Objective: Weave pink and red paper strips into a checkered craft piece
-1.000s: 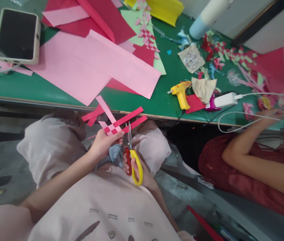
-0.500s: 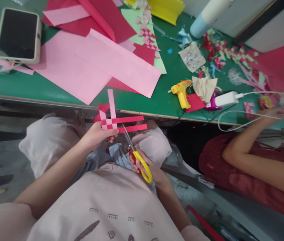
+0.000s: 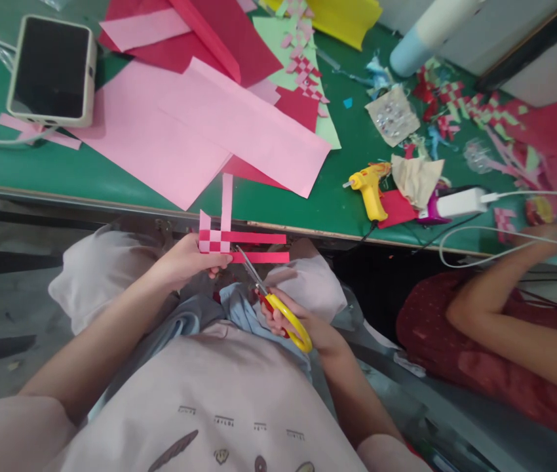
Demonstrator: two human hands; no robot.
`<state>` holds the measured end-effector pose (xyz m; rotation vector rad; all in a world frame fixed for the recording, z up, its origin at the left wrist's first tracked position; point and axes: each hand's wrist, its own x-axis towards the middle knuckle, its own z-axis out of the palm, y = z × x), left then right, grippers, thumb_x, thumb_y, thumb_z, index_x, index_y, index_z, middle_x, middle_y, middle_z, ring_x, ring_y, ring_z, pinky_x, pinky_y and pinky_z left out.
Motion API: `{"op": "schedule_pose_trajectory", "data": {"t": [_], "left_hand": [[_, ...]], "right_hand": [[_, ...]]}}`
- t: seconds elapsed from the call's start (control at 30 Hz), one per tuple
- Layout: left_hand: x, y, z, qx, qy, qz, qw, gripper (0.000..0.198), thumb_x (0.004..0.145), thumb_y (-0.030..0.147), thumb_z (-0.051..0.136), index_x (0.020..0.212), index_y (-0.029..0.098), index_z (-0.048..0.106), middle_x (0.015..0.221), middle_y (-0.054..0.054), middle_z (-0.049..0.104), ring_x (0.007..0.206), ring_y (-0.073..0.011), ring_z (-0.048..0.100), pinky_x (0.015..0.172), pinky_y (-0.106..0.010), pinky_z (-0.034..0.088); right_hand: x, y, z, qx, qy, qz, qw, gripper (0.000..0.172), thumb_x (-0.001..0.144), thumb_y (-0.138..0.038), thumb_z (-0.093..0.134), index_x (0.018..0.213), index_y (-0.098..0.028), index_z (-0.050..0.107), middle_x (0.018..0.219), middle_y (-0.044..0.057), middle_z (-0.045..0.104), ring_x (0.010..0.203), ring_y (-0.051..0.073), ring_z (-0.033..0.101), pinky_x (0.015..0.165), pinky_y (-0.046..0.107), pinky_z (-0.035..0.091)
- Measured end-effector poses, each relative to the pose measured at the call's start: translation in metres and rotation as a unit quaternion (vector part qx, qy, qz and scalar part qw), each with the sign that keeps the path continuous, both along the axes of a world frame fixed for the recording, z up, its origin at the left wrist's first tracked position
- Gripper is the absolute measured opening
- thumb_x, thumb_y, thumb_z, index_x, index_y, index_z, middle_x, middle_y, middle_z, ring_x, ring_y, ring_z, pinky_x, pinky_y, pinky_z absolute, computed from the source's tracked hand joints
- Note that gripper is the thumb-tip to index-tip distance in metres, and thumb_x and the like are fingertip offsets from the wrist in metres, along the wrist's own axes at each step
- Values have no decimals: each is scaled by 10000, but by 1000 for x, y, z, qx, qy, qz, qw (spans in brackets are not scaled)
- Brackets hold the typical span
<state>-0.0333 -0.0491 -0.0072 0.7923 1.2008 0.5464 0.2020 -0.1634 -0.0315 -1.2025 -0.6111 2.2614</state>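
Note:
A woven piece of pink and red paper strips (image 3: pixel 215 240) is pinched in my left hand (image 3: pixel 186 262), above my lap and just off the table's front edge. Two long red strips stick out from it to the right, and one pink strip points up toward the table. My right hand (image 3: pixel 278 314) is wrapped round a pair of scissors (image 3: pixel 289 320) with yellow and red handles. The blades lie close to the woven square's right side, near the two red strips. Whether they touch the paper I cannot make out.
On the green table (image 3: pixel 126 180) lie pink paper sheets (image 3: pixel 249 124), a phone-like device (image 3: pixel 52 69), a yellow glue gun (image 3: pixel 371 190), a bag of beads (image 3: pixel 393 115) and a white charger (image 3: pixel 460 202). A co-worker's arm (image 3: pixel 495 295) rests at the right.
The red loose piece at the woven square's upper left is gone from sight, leaving a short pink strip end showing. The scissors stay beside the square. The whole view has shifted slightly.

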Motion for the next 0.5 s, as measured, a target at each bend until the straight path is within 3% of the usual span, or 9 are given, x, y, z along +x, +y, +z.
{"op": "schedule_pose_trajectory", "data": {"t": [0.2,0.5], "left_hand": [[-9,6,-1,19,1,-25,1000,176,550,225,807,585,140,657,507,-10,582,436,-105,505,396,-220,425],[-17,11,-6,31,-18,-45,998,154,573,230,804,585,157,669,508,-11,584,437,-104,504,392,-208,416]], "right_hand": [[-5,13,16,-28,39,24,999,377,795,-368,715,1091,-236,523,790,-24,450,544,66,317,482,241,217],[-7,19,21,-38,53,32,997,380,807,-350,709,1112,-235,514,800,-25,435,575,72,310,492,240,197]]}}
